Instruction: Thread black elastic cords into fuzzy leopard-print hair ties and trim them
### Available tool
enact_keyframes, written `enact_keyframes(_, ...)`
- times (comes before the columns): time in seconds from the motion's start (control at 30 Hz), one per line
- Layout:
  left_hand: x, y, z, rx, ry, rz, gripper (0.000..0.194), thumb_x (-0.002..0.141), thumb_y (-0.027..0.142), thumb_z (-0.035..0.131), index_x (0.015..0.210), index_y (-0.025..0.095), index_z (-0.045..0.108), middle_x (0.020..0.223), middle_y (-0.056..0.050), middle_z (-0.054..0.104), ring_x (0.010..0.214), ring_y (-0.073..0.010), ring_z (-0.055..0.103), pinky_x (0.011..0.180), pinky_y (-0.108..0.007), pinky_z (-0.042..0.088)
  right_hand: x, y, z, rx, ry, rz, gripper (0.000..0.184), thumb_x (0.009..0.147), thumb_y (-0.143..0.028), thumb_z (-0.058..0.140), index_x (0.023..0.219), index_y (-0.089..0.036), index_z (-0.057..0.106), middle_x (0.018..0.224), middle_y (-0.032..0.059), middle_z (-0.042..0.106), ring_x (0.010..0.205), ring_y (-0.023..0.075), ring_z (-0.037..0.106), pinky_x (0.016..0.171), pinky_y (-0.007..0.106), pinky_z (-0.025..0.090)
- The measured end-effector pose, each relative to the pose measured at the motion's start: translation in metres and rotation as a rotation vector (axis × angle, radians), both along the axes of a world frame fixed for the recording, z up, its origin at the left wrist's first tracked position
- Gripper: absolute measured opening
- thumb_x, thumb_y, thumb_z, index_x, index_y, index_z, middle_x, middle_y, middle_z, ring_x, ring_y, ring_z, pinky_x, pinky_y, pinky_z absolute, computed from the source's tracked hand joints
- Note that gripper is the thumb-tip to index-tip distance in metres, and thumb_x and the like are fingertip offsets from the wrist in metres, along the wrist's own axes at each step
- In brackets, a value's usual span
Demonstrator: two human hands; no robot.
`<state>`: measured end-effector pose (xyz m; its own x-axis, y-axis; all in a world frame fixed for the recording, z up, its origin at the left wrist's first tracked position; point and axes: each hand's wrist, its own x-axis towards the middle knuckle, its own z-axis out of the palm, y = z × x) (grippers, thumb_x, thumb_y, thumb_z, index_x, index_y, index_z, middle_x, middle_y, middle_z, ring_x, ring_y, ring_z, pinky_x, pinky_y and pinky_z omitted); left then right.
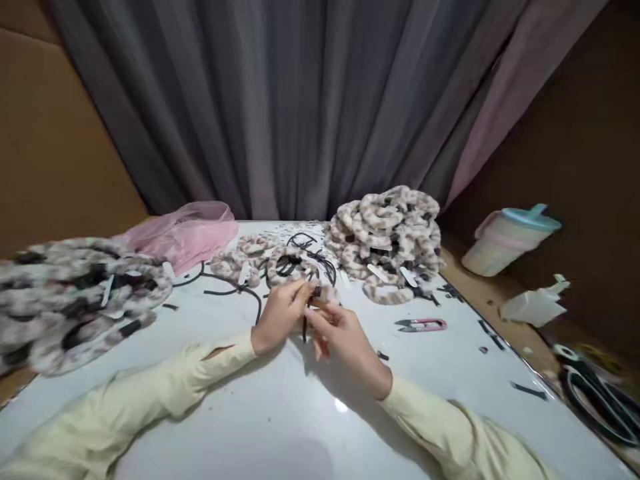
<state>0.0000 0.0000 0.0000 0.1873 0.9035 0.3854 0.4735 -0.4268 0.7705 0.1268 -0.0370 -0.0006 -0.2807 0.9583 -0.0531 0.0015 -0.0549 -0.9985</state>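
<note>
In the middle of the table, my left hand [281,315] and my right hand [353,343] meet with fingertips pinched together. Between them is a fluffy beige-and-white plush ring [330,294], mostly covered by my fingers. My left hand grips it where a dark band crosses it. A black strip [305,329] hangs down between the hands, and my right thumb and fingers pinch at it. Just beyond, another plush ring [287,265] lies among tangled black cords [317,257].
Plush rings are heaped at left [90,293] and at back right [390,233]. A pink plastic bag [185,233] lies behind. Thread snips [423,325] rest right of my hands. Beyond the table's right edge are a tumbler [507,243], a white box [533,307] and scissors [595,400].
</note>
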Motion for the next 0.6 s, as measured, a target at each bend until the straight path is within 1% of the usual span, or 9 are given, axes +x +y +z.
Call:
enact_keyframes(0.13,-0.002,-0.001,0.003,0.028,0.046,-0.037,0.039,0.09,0.037,0.038,0.055,0.018,0.034,0.049,0.006,0.035,0.048,-0.009,0.035,0.049,-0.022,0.026,0.0,0.002,0.003,0.056,-0.072,-0.035,0.044,0.083,-0.047,0.052,0.054,-0.014,0.056,0.031,-0.0047,0.042,0.03,0.0062,0.037,0.038,0.019,0.028)
enact_keyframes(0.2,-0.004,0.0,0.006,0.09,0.066,-0.061,0.038,0.09,0.034,0.038,0.056,0.018,0.035,0.05,0.006,0.035,0.048,-0.009,0.035,0.05,-0.022,0.028,0.002,0.002,0.002,0.085,-0.099,-0.029,0.043,0.084,-0.046,0.05,0.055,-0.014,0.056,0.031,-0.0051,0.043,0.028,0.0061,0.035,0.036,0.019,0.026)
enact_keyframes(0.27,-0.006,0.001,0.008,0.192,0.083,-0.088,0.037,0.091,0.032,0.038,0.057,0.018,0.037,0.052,0.005,0.037,0.051,-0.0095,0.038,0.053,-0.022,0.03,0.005,0.003,0.0,0.141,-0.131,-0.022,0.042,0.086,-0.044,0.048,0.057,-0.015,0.056,0.032,-0.0054,0.043,0.028,0.0065,0.037,0.037,0.019,0.029)
enact_keyframes(0.3,-0.007,0.002,0.009,0.244,0.091,-0.1,0.037,0.091,0.032,0.037,0.058,0.018,0.038,0.054,0.004,0.039,0.052,-0.0098,0.039,0.054,-0.022,0.031,0.006,0.003,-0.001,0.194,-0.163,-0.027,0.041,0.087,-0.042,0.047,0.057,-0.015,0.055,0.032,-0.0055,0.043,0.029,0.0068,0.038,0.038,0.019,0.031)
enact_keyframes(0.37,-0.009,0.002,0.012,0.303,0.095,-0.117,0.036,0.092,0.032,0.036,0.059,0.018,0.04,0.055,0.003,0.041,0.054,-0.0102,0.041,0.055,-0.022,0.031,0.01,0.004,-0.005,0.39,-0.311,-0.069,0.042,0.091,-0.036,0.042,0.055,-0.016,0.051,0.033,-0.0051,0.043,0.031,0.0075,0.041,0.041,0.019,0.035)
enact_keyframes(0.4,-0.01,0.002,0.012,0.299,0.089,-0.124,0.036,0.092,0.032,0.036,0.059,0.018,0.039,0.055,0.003,0.041,0.054,-0.01,0.04,0.055,-0.022,0.031,0.011,0.004,-0.008,0.507,-0.405,-0.102,0.043,0.092,-0.033,0.04,0.053,-0.017,0.05,0.034,-0.0044,0.044,0.033,0.0079,0.043,0.043,0.019,0.036)
enact_keyframes(0.47,-0.01,0.002,0.013,0.237,0.062,-0.138,0.037,0.091,0.032,0.038,0.057,0.018,0.037,0.053,0.004,0.037,0.052,-0.0091,0.038,0.053,-0.021,0.03,0.012,0.005,-0.013,0.708,-0.567,-0.157,0.042,0.093,-0.028,0.037,0.054,-0.017,0.05,0.039,-0.0023,0.048,0.038,0.0089,0.046,0.047,0.02,0.036)
enact_keyframes(0.5,-0.009,0.001,0.012,0.191,0.043,-0.146,0.037,0.091,0.033,0.039,0.057,0.017,0.037,0.053,0.005,0.036,0.051,-0.0087,0.036,0.052,-0.021,0.029,0.012,0.006,-0.016,0.771,-0.615,-0.166,0.04,0.093,-0.026,0.036,0.058,-0.016,0.053,0.043,-0.0009,0.051,0.041,0.0096,0.047,0.048,0.02,0.036)
enact_keyframes(0.6,-0.005,-0.001,0.01,0.043,-0.03,-0.141,0.038,0.088,0.038,0.044,0.057,0.017,0.04,0.052,0.005,0.034,0.051,-0.0083,0.034,0.05,-0.021,0.026,0.011,0.008,-0.025,0.864,-0.687,-0.141,0.033,0.091,-0.02,0.033,0.072,-0.014,0.059,0.053,0.0023,0.056,0.046,0.0118,0.047,0.048,0.023,0.033)
